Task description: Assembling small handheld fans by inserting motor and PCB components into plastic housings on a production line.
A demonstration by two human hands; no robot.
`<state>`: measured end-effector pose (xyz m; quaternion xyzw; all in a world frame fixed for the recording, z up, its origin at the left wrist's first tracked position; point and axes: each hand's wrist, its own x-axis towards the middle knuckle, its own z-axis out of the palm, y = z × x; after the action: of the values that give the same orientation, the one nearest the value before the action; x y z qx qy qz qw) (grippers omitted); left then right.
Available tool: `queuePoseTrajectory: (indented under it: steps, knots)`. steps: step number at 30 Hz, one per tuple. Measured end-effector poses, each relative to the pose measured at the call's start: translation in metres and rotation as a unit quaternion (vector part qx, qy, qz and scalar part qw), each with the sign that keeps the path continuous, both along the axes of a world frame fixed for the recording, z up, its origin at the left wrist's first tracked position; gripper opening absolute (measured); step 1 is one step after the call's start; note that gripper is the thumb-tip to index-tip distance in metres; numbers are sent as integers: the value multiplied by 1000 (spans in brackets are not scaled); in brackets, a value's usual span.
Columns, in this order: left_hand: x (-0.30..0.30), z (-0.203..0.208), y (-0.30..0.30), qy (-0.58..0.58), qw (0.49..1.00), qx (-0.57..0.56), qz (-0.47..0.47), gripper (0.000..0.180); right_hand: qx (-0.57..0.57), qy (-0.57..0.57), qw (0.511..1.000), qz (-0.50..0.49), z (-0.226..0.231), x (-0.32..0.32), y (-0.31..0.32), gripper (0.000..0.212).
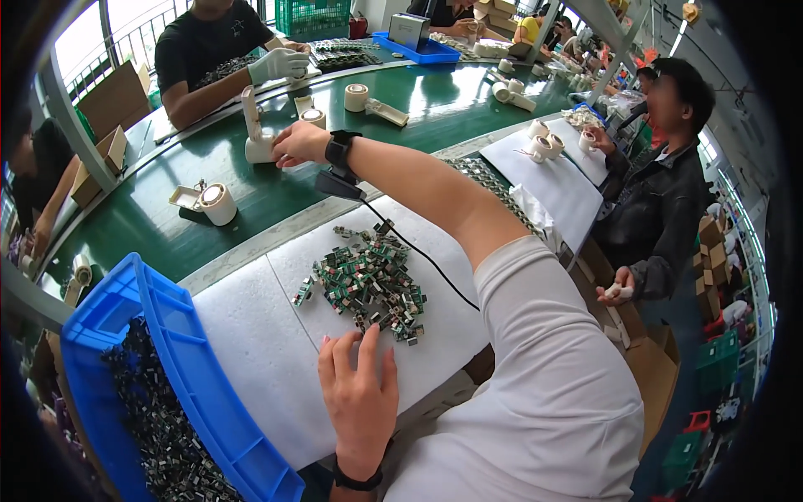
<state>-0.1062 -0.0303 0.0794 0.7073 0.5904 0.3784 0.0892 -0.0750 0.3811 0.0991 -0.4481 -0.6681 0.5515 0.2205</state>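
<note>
My left hand point(360, 393) lies open with fingers stretched at the near edge of a pile of small green circuit boards point(368, 280) with metal connectors. The pile sits on a white foam-like work surface point(242, 318). My right arm reaches across to the green conveyor belt, where my right hand point(303, 144) has its fingers curled at the side of a white cylindrical plastic housing point(259, 150) with an upright flap. Its grip is partly hidden. A black wrist strap point(339, 152) with a cable is on my right wrist; my left wrist wears a black band point(358, 478).
A blue crate point(180, 343) full of small dark parts stands at left. More white housings point(217, 204) stand on the green belt point(142, 226). Opposite, a gloved person point(209, 63) works; another person point(661, 184) sits at right beside a white board point(544, 188).
</note>
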Motion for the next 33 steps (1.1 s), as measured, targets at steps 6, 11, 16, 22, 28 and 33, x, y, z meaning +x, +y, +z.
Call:
queuePoseTrajectory:
  steps: [6, 11, 16, 22, 28, 33]
  knots:
    - [-8, 1, 11, -22, 1000, -2, 1, 38, 310, -283, 904, -86, -2, 7, 21, 49]
    - [-8, 1, 21, -16, 1000, -10, -2, 35, 461, -393, 773, -186, -19, 17, 54, 66]
    - [-13, 3, 27, -29, 1000, -7, -9, 30, 344, -342, 868, -107, -21, 21, 75, 66]
    - [-19, -1, 27, -42, 999, -8, -14, 23, 346, -369, 861, -54, 9, 19, 67, 69]
    - [-26, 1, 26, -48, 999, 12, -16, 21, 300, -417, 858, -8, 70, 48, 36, 69]
    - [-31, -1, 20, -63, 997, 31, -23, 20, 305, -360, 882, 4, 105, 96, -25, 69]
